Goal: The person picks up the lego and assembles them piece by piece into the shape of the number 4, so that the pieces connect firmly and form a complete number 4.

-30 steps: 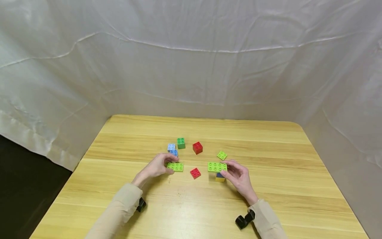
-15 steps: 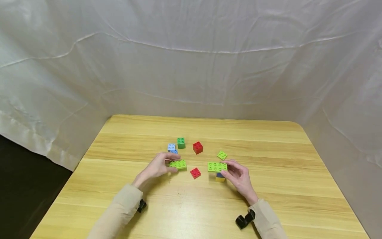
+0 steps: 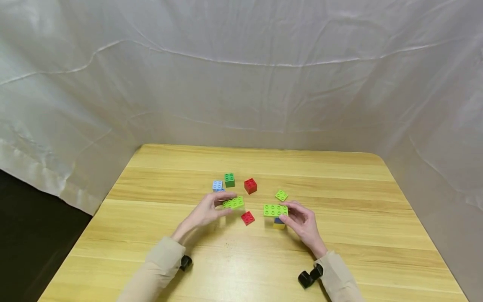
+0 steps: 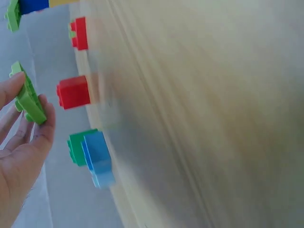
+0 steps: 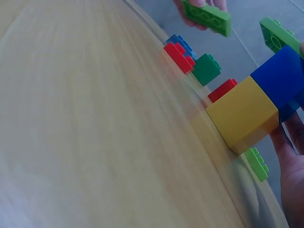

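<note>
My left hand (image 3: pixel 205 212) pinches a light green toy building plate (image 3: pixel 234 203) between thumb and fingers. In the left wrist view this plate (image 4: pixel 30 97) is tilted and held above the table. My right hand (image 3: pixel 303 226) grips a stack at the right. The stack has a yellow block (image 5: pixel 242 114) at the bottom, a blue block (image 5: pixel 280 76) on it, and another light green plate (image 3: pixel 274 210) on top, jutting left. A small red plate (image 3: pixel 247 217) lies on the table between the hands.
Behind the hands stand a red brick (image 3: pixel 250 186), a green brick (image 3: pixel 229 180) and light blue bricks (image 3: pixel 217 185), partly hidden by the left hand. A small light green plate (image 3: pixel 281 195) lies beyond the right hand. Grey cloth (image 3: pixel 264 100) hangs around the wooden table (image 3: pixel 241 268).
The left hand has lifted its light green plate off the table, tilted it and carried it right, toward the stack. The right hand and its stack have stayed almost still.
</note>
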Demonstrator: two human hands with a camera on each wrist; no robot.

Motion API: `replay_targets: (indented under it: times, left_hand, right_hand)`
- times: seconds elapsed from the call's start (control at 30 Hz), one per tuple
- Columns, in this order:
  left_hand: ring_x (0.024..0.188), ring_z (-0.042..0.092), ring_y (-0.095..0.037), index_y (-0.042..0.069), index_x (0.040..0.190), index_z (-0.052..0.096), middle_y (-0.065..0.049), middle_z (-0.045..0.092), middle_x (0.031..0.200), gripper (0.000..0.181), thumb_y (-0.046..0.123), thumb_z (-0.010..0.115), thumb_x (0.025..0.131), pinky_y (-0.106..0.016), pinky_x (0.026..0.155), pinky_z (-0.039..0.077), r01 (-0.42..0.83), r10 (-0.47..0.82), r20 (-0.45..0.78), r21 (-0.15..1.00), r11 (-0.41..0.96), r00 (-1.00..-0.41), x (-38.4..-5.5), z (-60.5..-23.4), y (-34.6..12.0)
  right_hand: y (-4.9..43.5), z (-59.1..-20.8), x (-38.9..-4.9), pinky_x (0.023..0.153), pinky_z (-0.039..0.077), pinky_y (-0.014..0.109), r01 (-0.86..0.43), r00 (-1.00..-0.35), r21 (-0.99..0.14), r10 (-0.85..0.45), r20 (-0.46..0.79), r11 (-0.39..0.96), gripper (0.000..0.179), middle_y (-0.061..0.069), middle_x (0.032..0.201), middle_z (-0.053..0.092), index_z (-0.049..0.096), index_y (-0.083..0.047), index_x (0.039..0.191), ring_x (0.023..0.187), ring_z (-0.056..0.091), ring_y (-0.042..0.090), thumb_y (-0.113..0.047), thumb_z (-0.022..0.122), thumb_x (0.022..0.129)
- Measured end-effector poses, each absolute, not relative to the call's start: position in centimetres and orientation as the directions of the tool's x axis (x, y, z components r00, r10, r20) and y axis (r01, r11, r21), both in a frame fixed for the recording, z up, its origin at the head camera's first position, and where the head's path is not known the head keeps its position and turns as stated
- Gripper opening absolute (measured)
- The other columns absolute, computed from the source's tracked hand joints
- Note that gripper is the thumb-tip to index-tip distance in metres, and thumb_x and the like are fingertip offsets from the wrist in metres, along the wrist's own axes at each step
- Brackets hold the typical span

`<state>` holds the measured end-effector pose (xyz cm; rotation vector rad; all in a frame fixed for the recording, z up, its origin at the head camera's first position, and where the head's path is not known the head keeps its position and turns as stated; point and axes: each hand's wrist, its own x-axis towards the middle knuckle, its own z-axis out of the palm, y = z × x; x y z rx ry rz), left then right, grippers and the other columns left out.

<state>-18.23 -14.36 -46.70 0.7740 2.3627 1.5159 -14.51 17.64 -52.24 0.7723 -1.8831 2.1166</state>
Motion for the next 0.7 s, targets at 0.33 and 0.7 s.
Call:
replay_targets:
  times: [0.33,0.7]
  left_hand:
    - [0.121,0.061,-0.037,-0.004,0.137,0.056,-0.024,0.056,0.143,0.048,0.003,0.070,0.091,-0.042,0.105,0.054,0.328,0.559,0.138,0.910,0.254,-0.817,-17.3,-45.8,-12.7]
    - [0.130,0.058,-0.031,0.004,0.135,0.061,-0.016,0.061,0.141,0.042,0.017,0.069,0.095,-0.043,0.112,0.049,0.341,0.540,0.160,0.905,0.254,-0.826,-16.7,-45.1,-10.6]
  right_hand:
    - [17.6,-52.2,-14.5,0.096,0.056,0.019,-0.443,-0.865,-0.886,-0.195,0.463,-0.137,0.034,-0.003,0.117,0.067,0.056,0.023,0.119,0.109,0.067,0.006,0.016,0.064,0.087]
    - [17.4,-52.3,-14.5,0.098,0.056,0.020,-0.464,-0.851,-0.872,-0.192,0.488,-0.158,0.034,-0.001,0.116,0.067,0.055,0.025,0.118,0.110,0.067,0.007,0.018,0.063,0.087]
